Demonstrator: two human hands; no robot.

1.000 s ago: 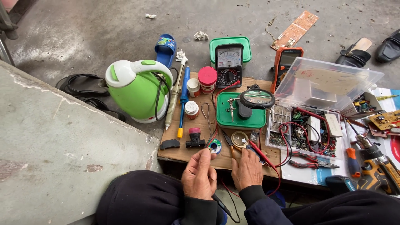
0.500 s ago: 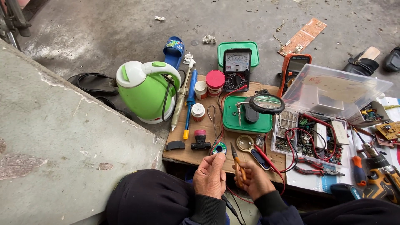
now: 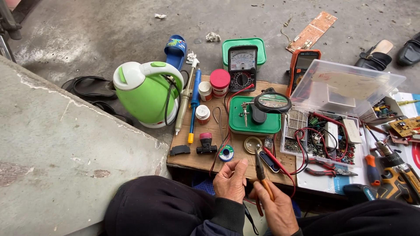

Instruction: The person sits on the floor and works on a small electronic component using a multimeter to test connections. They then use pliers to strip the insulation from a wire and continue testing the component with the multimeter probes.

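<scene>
My left hand (image 3: 229, 182) hovers at the near edge of a wooden board (image 3: 192, 159), fingers curled and thumb up; I see nothing in it. Beside it, my right hand (image 3: 276, 206) grips orange-handled needle-nose pliers (image 3: 261, 174), whose tip points away from me, close to the left thumb. Just beyond the left hand lie a small solder spool (image 3: 226, 153) and a round brass tin (image 3: 253, 144). Red leads (image 3: 280, 165) run past the pliers.
On the board stand a green base with a magnifier (image 3: 271, 102), jars, a soldering iron (image 3: 184, 102) and a blue pump (image 3: 194, 105). A green kettle (image 3: 146, 94) is left, an analog meter (image 3: 243, 63) behind, a parts box (image 3: 345, 87) and a drill (image 3: 393, 175) right. A concrete slab (image 3: 65, 144) borders the left.
Both hands have drawn back from the board toward my body. The right hand, earlier resting flat near the brass tin, now holds the pliers raised beside the left hand.
</scene>
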